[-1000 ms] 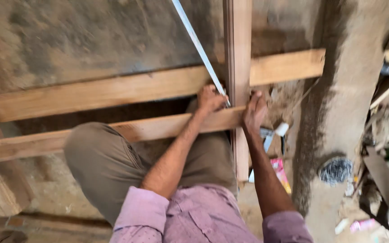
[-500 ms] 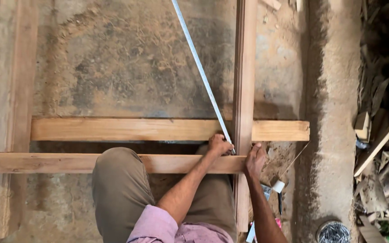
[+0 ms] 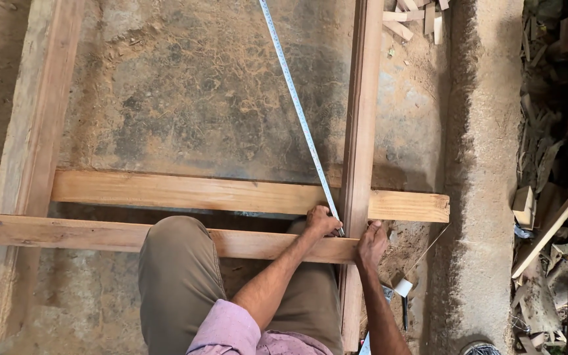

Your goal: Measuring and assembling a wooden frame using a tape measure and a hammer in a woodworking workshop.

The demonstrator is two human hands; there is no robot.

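A wooden frame lies flat on the dirt floor: a left upright (image 3: 34, 151), a right upright (image 3: 363, 118), a far crosspiece (image 3: 192, 192) and a near crosspiece (image 3: 80, 235). A white tape measure blade (image 3: 295, 105) runs diagonally from the top of the view down to the near right corner. My left hand (image 3: 322, 221) pinches the blade's end against that corner. Beside it, my right hand (image 3: 371, 242) grips the joint of the near crosspiece and the right upright. My bent knee (image 3: 175, 269) in khaki trousers covers part of the near crosspiece.
Small wood offcuts (image 3: 415, 16) lie at the top beside the right upright. A raised concrete strip (image 3: 488, 164) runs down the right, with piled scrap timber (image 3: 560, 197) beyond it. A small white roll and tools (image 3: 402, 289) sit near my right wrist.
The view has swung so the frame now lies square and more of the floor shows. Both hands stay at the same corner, with the tape still stretched diagonally.
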